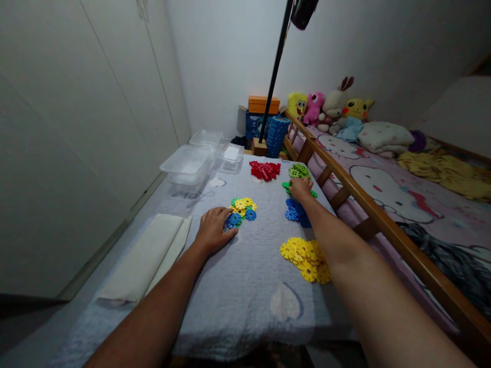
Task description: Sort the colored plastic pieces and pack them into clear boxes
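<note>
**Right hand (300, 188) working green discs (286, 186), left hand (215, 228) at mixed pile**

Step in hand, my read: sorting or gathering slotted discs by colour. Right grip is curling down over the green discs at the tabletop's (255, 286) far right; can't tell if it's pinching one, knuckles are blocking the view. Left grip is spreading loosely, thumb apart from fingers, fingertips reaching the left edge of the yellow-blue-green mixed pile (240, 205). Not visibly pinching anything.

Lime-green pieces (299, 170) are sitting just behind the right hand, blue discs (292, 212) just in front, yellow discs (301, 253) nearer the wearer. Red pieces (265, 170) are lying apart, far middle.

Next move, as I judge it, is calling for a clean fingertip pick-up from the green, without dragging the lime or blue neighbours. Left hand is needing only light contact.
</note>
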A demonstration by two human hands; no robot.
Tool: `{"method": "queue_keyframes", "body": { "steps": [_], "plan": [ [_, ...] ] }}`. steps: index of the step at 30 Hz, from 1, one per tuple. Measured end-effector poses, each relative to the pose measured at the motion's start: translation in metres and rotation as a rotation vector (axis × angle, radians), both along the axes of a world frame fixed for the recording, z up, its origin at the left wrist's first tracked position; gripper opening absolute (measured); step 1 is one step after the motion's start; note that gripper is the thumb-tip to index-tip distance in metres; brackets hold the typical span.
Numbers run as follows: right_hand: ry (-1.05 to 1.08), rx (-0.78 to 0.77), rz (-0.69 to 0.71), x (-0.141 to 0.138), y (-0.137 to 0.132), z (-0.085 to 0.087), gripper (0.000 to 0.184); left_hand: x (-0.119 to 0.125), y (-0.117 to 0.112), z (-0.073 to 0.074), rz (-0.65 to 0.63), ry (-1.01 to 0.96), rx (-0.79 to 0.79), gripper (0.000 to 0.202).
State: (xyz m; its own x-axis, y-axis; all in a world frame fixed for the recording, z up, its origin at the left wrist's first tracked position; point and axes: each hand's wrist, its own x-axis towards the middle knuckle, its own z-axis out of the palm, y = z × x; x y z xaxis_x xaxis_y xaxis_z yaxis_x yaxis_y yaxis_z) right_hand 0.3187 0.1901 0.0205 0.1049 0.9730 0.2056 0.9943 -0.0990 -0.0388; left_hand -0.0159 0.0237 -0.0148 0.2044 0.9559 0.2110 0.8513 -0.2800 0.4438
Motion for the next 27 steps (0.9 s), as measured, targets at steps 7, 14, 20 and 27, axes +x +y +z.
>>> {"method": "queue_keyframes", "body": {
  "steps": [7,14,20,27],
  "plan": [
    [0.018,0.044,0.065,0.003,-0.006,0.002,0.024,0.0,0.0,0.0,-0.003,-0.024,0.001,0.057],
    [0.113,0.029,0.255,-0.034,-0.03,0.019,0.023,-0.001,-0.001,0.001,-0.012,-0.035,-0.003,0.057],
    [0.212,-0.183,0.657,-0.096,-0.062,0.021,0.03,-0.001,0.0,0.001,-0.026,-0.033,-0.009,0.054],
    [0.178,-0.196,0.708,-0.147,-0.083,0.01,0.041,-0.001,-0.001,0.001,-0.035,-0.05,0.009,0.049]
  ]
}}
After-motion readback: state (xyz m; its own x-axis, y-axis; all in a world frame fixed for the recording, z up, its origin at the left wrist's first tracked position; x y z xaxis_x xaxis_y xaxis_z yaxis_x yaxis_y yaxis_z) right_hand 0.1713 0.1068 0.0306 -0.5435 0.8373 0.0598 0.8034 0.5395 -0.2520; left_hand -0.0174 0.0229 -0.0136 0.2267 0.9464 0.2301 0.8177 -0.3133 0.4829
